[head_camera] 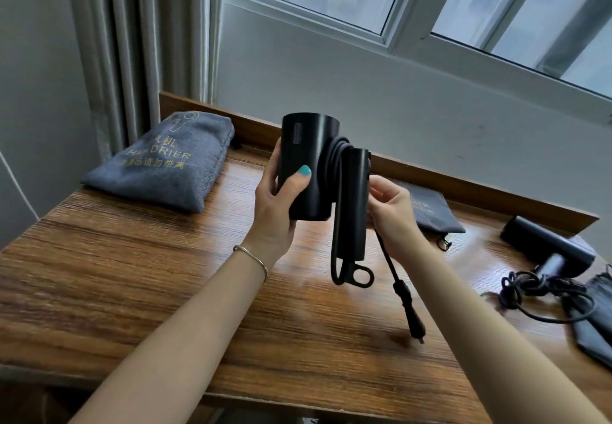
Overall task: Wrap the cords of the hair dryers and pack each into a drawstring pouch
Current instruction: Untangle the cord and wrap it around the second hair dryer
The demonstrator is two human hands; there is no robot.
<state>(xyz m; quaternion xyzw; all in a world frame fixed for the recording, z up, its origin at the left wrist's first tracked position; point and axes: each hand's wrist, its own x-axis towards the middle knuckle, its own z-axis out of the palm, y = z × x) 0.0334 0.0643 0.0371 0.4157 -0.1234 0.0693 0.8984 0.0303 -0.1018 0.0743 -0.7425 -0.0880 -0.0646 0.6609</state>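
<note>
Above the wooden desk (165,274), her left hand (275,205) grips a black hair dryer (306,165) barrel; her right hand (394,215) pinches its cord (334,158) beside the handle. Beyond the left hand lies a filled grey pouch (165,165) reading "DRIER".

Matt black plastic hair dryer (306,165); glossy wood-grain table (165,274).
</note>
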